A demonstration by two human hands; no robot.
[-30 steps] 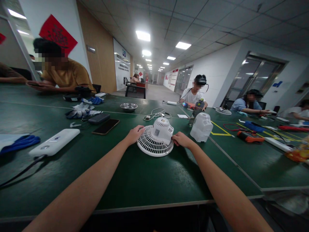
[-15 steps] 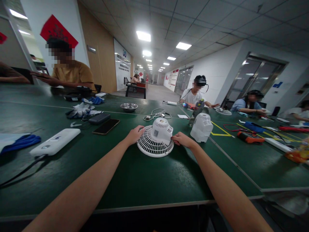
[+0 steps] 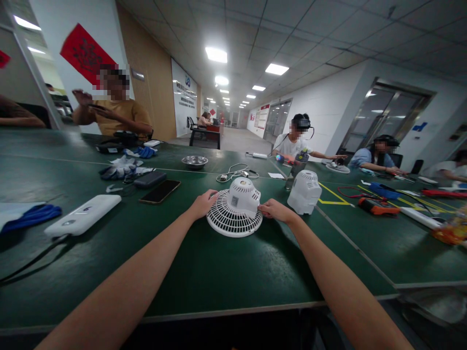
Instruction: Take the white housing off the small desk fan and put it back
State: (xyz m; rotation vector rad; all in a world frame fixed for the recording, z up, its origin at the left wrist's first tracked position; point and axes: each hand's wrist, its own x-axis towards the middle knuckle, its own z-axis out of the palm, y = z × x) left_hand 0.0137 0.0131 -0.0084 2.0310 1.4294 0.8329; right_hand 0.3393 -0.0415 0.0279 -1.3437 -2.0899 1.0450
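Observation:
A white fan head (image 3: 235,206) lies grille-down on the green table, its motor housing on top with a small square printed label facing me. My left hand (image 3: 204,203) is closed on the left rim of the grille, thumb and fingers at its edge. On the other side, my right hand (image 3: 273,210) has its fingers closed together against the lower right of the motor housing; whether they pinch a small part there is hidden. Just right of that hand stands a separate white plastic fan base (image 3: 305,192), upright with vent slots near its top.
Behind the fan lie a white cable (image 3: 237,171) and a metal bowl (image 3: 194,161). Left are a phone (image 3: 160,191), a power bank (image 3: 83,215) and gloves (image 3: 122,167). A bottle (image 3: 297,167) and an orange multimeter (image 3: 378,206) are right. Several people sit around the table.
The fan head's housing has turned slightly to the left, with both my hands staying at its sides. The person at left raised a hand; the person opposite reached out to the right.

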